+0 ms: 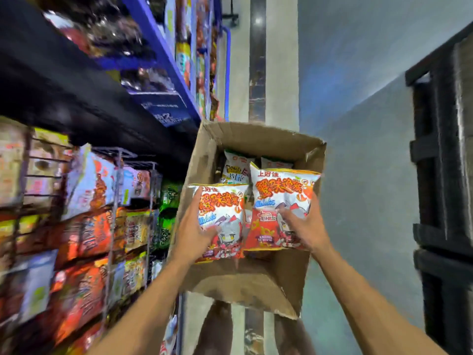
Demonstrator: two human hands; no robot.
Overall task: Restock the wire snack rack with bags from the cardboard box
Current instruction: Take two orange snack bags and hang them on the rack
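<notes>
Head cam: both arms stretch forward mid-frame, left hand [193, 234] gripping the left bag [225, 208], right hand [305, 226] curled round the right bag [281, 190]. Both bags sit over the open cardboard box [256, 135], wire rack [114, 190] lower left.

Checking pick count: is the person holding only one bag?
No, the left hand grips the left bag and the right hand grips the right bag over the cardboard box.
</notes>
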